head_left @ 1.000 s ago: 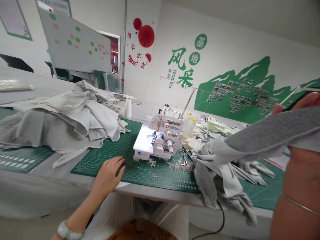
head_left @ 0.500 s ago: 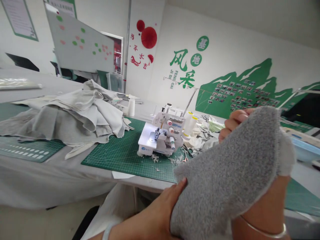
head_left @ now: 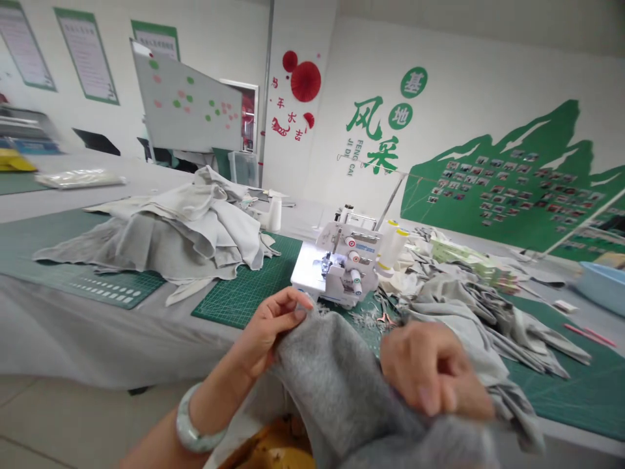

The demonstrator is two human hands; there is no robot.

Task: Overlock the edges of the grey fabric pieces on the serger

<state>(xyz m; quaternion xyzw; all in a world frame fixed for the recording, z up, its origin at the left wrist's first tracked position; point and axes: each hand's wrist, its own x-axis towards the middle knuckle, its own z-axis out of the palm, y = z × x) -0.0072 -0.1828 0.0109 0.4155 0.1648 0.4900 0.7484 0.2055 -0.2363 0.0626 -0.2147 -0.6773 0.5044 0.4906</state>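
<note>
A piece of grey fabric (head_left: 336, 378) hangs between my hands in front of the table edge. My left hand (head_left: 276, 326) pinches its upper left corner between thumb and fingers, a jade-like bangle on that wrist. My right hand (head_left: 430, 365), slightly blurred, is closed on the fabric's right side with the fingers curled; the lower part of the cloth is smeared by motion. Just beyond stands a small white overlock sewing machine (head_left: 336, 260) with its lamp lit. Thread scraps and small orange-handled scissors (head_left: 387, 319) lie beside it.
A heap of pale grey fabric pieces (head_left: 185, 228) lies left on a green cutting mat (head_left: 229, 299). More grey cloth (head_left: 463, 312) is piled to the right, with pink pens (head_left: 588, 334) and a blue basin (head_left: 603, 283) farther right. Thread cones (head_left: 393, 244) stand behind the machine.
The grey fabric has come down and left, from raised at the right to hanging low. My left hand has shifted to its upper corner; my right hand has come out from behind the cloth.
</note>
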